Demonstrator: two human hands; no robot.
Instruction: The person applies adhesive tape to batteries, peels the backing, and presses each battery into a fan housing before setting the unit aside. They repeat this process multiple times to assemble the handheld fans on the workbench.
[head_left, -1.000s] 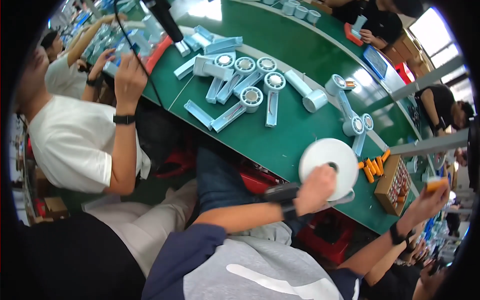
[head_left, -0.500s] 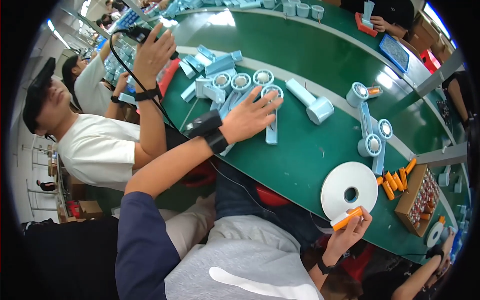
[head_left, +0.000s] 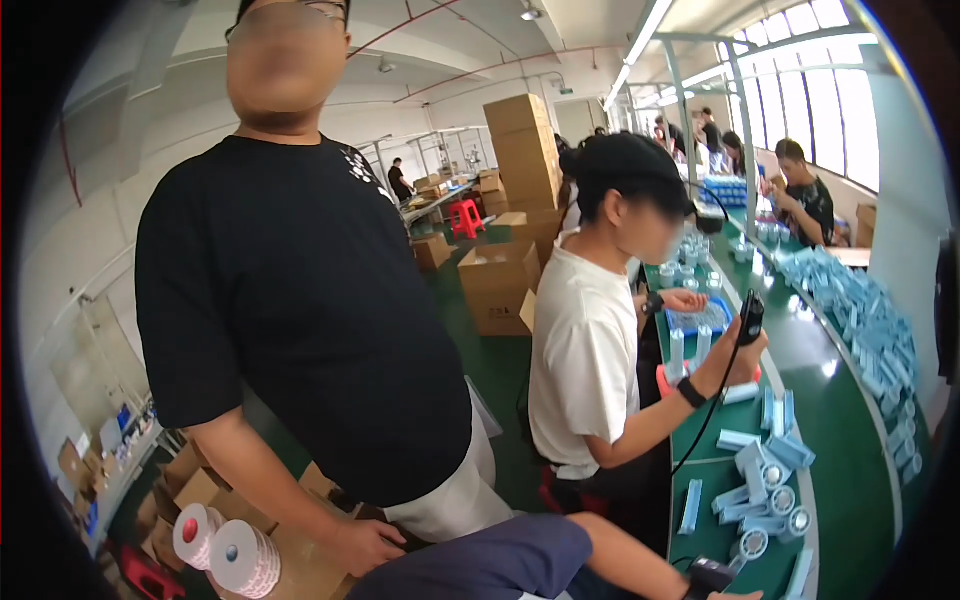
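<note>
My left arm, in a dark blue sleeve, crosses the lower edge of the view. A black strapped device [head_left: 710, 574] sits on its wrist. Only a sliver of my left hand [head_left: 738, 596] shows at the bottom rim, so its fingers are hidden. Just beyond it on the green table lie light blue plastic handheld-fan parts, round heads with handles [head_left: 768, 500]. The closest fan head [head_left: 751, 544] is near the wrist device. A loose blue handle piece [head_left: 691, 506] lies to the left, and another [head_left: 799, 575] to the right. My right hand is out of view.
A co-worker in a white shirt [head_left: 590, 340] sits along the table, holding a black device [head_left: 751, 318]. A person in black [head_left: 300, 300] stands close on the left, beside white tape rolls [head_left: 245, 560]. A conveyor [head_left: 830, 370] and heaped blue parts [head_left: 860, 310] lie right.
My view has swung left and up. The orange cylinder in my right hand, the large white roll and the orange pieces have left the picture; a standing person has come into it.
</note>
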